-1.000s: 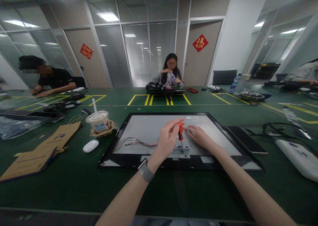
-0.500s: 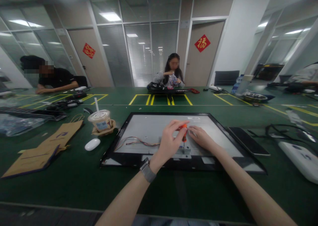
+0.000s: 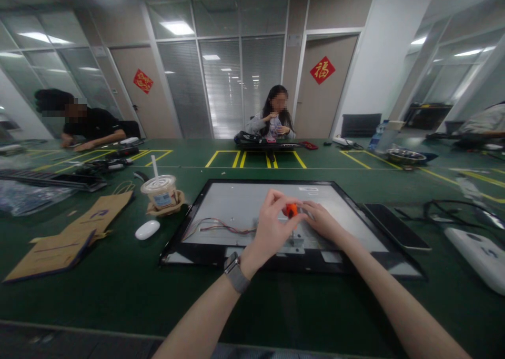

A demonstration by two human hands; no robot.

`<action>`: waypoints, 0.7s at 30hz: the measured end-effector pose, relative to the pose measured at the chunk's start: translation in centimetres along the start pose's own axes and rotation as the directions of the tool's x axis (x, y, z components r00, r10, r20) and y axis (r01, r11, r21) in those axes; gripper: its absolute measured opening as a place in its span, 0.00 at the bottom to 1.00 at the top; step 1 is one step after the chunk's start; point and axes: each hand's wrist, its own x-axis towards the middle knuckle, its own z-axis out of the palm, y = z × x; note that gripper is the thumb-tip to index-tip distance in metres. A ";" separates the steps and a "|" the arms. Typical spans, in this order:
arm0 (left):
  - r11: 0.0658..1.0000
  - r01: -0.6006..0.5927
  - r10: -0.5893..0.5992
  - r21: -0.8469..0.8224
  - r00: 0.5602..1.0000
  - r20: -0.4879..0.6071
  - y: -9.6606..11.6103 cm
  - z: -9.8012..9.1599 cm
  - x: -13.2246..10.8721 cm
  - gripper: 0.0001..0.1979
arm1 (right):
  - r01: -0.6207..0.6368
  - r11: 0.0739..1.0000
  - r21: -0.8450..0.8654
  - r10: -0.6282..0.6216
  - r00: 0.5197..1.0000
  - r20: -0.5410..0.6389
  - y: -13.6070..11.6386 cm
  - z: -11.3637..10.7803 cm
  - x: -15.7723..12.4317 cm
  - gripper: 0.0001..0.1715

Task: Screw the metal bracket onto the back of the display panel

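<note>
A screwdriver with an orange handle (image 3: pixel 292 210) stands over a small metal bracket (image 3: pixel 295 245) on the back of a flat display panel (image 3: pixel 240 196). My left hand (image 3: pixel 272 225), wearing a watch (image 3: pixel 235 272), curls its thumb and fingers around the handle. Part of the shaft and the tip are hidden. Close beside the handle, my right hand (image 3: pixel 323 221) lies over the panel with fingers stretched out, its fingertips near the left ones; whether they touch the handle is unclear. Thin coloured wires (image 3: pixel 223 225) run across the panel to the left of my hands.
Left of the panel are a white mouse (image 3: pixel 147 230), a lidded drink cup (image 3: pixel 160 191) in a cardboard holder and a brown paper bag (image 3: pixel 71 232). A black phone-like slab (image 3: pixel 395 226) and a white device (image 3: pixel 477 259) lie right. Other people sit around the table.
My left thumb and fingers have shifted around the screwdriver handle, which now shows less of its length. The right hand stays nearly in place. The view has moved slightly.
</note>
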 end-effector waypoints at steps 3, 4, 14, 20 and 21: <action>1.000 -0.018 0.018 -0.015 0.999 0.048 0.2 -0.2 0.1 0.07 | -0.015 1.000 -0.021 0.016 1.000 0.025 -0.2 -0.2 0.0 0.22; 0.999 -0.020 0.022 -0.029 0.997 0.069 0.3 -0.3 0.1 0.09 | -0.017 1.000 -0.023 0.017 1.000 0.026 -0.3 -0.2 -0.1 0.22; 1.000 -0.025 0.026 -0.004 0.993 0.112 0.7 -0.7 0.4 0.15 | 0.003 1.000 -0.019 -0.003 1.000 0.017 -0.5 -0.4 0.0 0.22; 1.000 0.009 -0.009 0.001 0.989 0.148 0.6 -0.7 0.4 0.18 | -0.008 1.000 -0.019 0.008 1.000 0.006 -0.6 -0.4 0.0 0.20; 1.000 0.000 -0.002 0.014 0.990 0.138 0.6 -0.6 0.4 0.16 | -0.009 1.000 -0.016 0.009 1.000 0.005 -0.6 -0.4 0.0 0.20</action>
